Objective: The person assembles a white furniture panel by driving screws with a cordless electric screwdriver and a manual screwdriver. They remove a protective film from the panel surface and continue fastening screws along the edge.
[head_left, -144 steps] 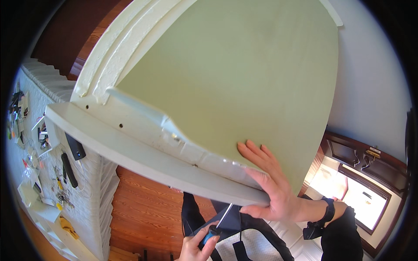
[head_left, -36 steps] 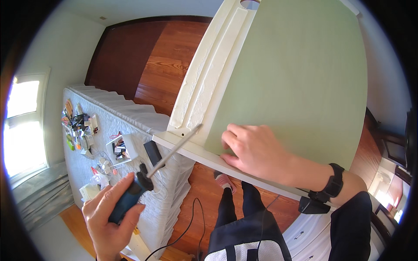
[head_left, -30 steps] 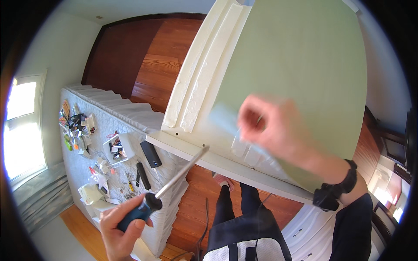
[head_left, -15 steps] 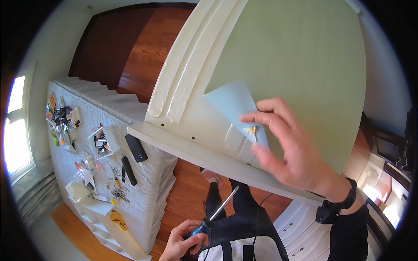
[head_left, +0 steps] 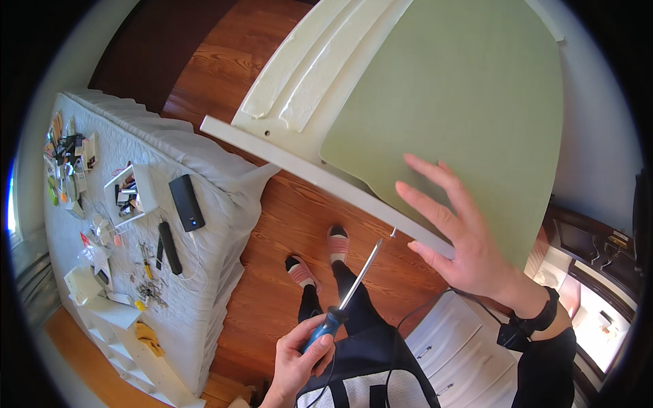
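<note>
A screwdriver (head_left: 358, 280) with a blue handle is gripped in my left hand (head_left: 299, 357), its metal shaft slanting up and to the right. Its tip is just short of a small screw (head_left: 393, 232) that sticks out of the front edge of a white tabletop (head_left: 299, 173). My right hand (head_left: 469, 248) has its fingers spread over a green mat (head_left: 456, 102) that covers much of the top; the thumb lies by the white edge, close to the screw. Whether the fingertips press on the mat I cannot tell.
A quilted mattress (head_left: 224, 251) on the left carries a white box (head_left: 139, 197) of small items, a black power bank (head_left: 186, 202), and scattered tools. Below the tabletop are a wooden floor (head_left: 272, 234) and, at right, a white drawer unit (head_left: 456, 340).
My right hand has let the lifted corner of the mat down flat, hiding the yellowish bits under it. My left hand has raised the screwdriver toward the table's edge, and the view has shifted.
</note>
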Demonstrator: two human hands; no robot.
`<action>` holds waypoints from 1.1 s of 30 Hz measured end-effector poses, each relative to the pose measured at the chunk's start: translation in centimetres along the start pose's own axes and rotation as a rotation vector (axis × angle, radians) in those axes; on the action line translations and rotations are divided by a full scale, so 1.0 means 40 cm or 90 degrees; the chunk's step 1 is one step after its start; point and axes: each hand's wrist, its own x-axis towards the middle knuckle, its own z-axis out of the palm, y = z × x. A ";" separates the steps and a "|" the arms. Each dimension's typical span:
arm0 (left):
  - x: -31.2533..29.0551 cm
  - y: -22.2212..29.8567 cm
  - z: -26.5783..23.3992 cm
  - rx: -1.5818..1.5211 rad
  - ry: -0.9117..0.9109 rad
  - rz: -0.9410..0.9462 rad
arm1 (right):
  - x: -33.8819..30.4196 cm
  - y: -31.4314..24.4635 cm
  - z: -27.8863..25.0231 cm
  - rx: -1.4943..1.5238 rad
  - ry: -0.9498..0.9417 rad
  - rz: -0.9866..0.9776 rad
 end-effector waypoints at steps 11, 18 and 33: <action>0.030 -0.050 -0.007 -0.010 -0.053 0.033 | -0.005 -0.010 0.008 -0.006 0.025 0.045; 0.046 -0.054 -0.005 -0.022 -0.062 0.042 | -0.007 -0.008 0.006 -0.031 0.012 0.036; 0.133 -0.109 -0.030 -0.656 -0.498 -0.326 | 0.012 0.010 -0.011 -0.028 -0.065 -0.033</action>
